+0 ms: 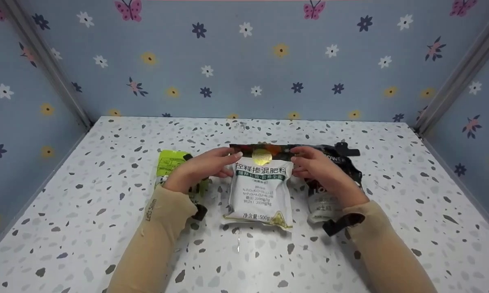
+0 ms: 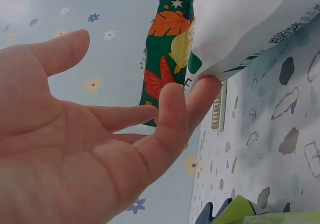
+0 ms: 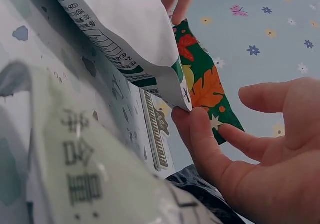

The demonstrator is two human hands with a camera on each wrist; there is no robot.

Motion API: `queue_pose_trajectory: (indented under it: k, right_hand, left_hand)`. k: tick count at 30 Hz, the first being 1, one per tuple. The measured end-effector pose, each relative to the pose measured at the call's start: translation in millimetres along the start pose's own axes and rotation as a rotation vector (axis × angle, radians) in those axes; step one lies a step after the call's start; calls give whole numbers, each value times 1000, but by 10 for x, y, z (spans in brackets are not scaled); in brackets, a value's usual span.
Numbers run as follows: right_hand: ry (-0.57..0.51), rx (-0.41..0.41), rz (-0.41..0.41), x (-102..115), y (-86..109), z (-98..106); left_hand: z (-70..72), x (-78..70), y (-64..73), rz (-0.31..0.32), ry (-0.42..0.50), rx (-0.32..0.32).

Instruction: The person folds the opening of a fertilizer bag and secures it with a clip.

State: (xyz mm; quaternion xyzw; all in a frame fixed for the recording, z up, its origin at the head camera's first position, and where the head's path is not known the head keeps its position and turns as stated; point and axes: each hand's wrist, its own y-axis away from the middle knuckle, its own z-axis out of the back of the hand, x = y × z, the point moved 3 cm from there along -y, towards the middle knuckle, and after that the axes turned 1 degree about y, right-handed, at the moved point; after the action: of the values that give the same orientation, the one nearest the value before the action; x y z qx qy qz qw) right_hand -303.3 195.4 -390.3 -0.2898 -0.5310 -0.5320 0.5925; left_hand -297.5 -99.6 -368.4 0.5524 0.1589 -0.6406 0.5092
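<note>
A white fertilizer bag (image 1: 260,191) with a round gold sticker and a dark leaf-patterned top band (image 2: 162,74) stands in the middle of the table, leaning back slightly. My left hand (image 1: 205,165) is at its upper left side. In the left wrist view its lower fingers touch the bag's edge, and the thumb is spread away. On the other side, my right hand (image 1: 319,169) has fingertips at the upper right corner, thumb also apart from the bag. Fingers of both hands are loosely bent, the far ones partly hidden behind the top band.
A lime-green bag (image 1: 171,160) lies left, partly under my left wrist. To the right, a black and grey bag (image 1: 323,207) lies partly under my right arm. The flower-patterned wall (image 1: 244,73) closes the back of the speckled table (image 1: 236,264); side walls flank it.
</note>
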Motion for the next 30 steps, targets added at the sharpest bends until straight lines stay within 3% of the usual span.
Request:
queue_pose_trajectory:
  k: [5, 10, 16, 20, 25, 30]
  right_hand:
    - [-11, -30, 33, 16, 3, 15]
    - [12, -64, 102, 50, 17, 23]
    - [86, -177, 161, 103, 28, 8]
    - [134, -236, 207, 128, 34, 8]
    - [145, -292, 246, 151, 53, 28]
    - [107, -292, 248, 164, 64, 29]
  left_hand:
    - [7, -3, -13, -12, -24, -27]
    - [66, -6, -39, -57, -16, -147]
    - [107, -49, -15, -171, -25, -273]
    - [123, -69, 16, -236, -22, -296]
    - [147, -77, 21, -263, -15, -334]
    - [166, -75, 7, -263, 44, -373]
